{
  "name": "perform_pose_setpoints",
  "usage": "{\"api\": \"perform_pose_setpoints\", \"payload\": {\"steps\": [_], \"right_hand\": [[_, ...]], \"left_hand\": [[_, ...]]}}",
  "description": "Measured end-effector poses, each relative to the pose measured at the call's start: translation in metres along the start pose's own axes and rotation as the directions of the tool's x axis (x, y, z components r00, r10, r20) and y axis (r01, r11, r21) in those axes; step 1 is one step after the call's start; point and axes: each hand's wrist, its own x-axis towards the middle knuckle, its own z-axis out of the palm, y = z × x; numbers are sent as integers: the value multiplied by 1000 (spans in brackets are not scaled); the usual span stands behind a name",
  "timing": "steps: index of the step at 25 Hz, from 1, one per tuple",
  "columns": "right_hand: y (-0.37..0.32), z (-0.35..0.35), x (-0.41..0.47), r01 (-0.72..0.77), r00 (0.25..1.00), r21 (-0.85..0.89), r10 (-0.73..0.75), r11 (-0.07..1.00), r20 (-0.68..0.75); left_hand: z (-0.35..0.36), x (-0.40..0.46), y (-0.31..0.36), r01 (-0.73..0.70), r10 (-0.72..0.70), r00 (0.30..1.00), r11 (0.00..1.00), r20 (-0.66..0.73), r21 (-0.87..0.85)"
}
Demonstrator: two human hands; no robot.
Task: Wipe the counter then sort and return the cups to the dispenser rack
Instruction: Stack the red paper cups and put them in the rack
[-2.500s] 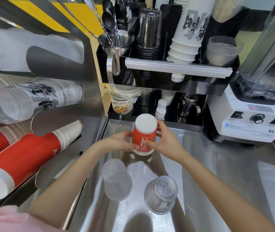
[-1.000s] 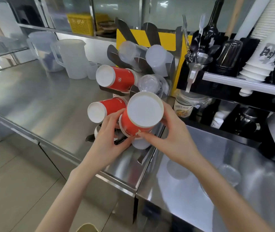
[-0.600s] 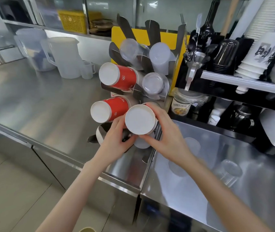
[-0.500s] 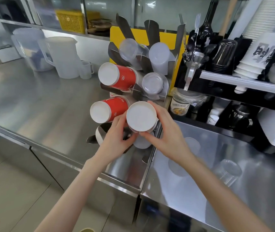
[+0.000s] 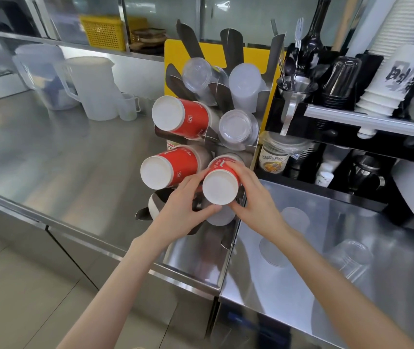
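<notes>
A red paper cup (image 5: 219,182) lies on its side in a lower slot of the steel dispenser rack (image 5: 229,46), white bottom facing me. My left hand (image 5: 183,207) grips it from the left and below. My right hand (image 5: 251,197) grips it from the right, fingers curled over its top. Two other red cup stacks (image 5: 175,117) (image 5: 168,167) fill slots to the left. Clear cup stacks (image 5: 237,128) and frosted ones (image 5: 245,84) sit higher up. On the counter (image 5: 301,285) to the right stand a frosted cup (image 5: 275,250) and a clear cup (image 5: 349,258), both upside down.
White plastic pitchers (image 5: 92,86) stand on the left counter. A black shelf (image 5: 367,122) on the right holds white printed cups (image 5: 397,79), dark glasses, a funnel with spoons (image 5: 295,89) and a bottle. A jar (image 5: 275,157) sits beneath. A yellow basket (image 5: 102,31) is behind.
Both hands carried the red cup from the counter to the rack and pushed it into a lower slot. In the last half second it slid further in.
</notes>
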Motion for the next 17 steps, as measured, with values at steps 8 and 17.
{"api": "perform_pose_setpoints", "payload": {"steps": [8,17], "right_hand": [[2,-4,-6,-24,999,-91,28,996,40],[16,-44,-50,-83,991,-383,36,920,-128]], "left_hand": [[-4,-1,12,7,-9,1000,996,14,93],[-3,4,64,-223,202,974,794,101,565]]}}
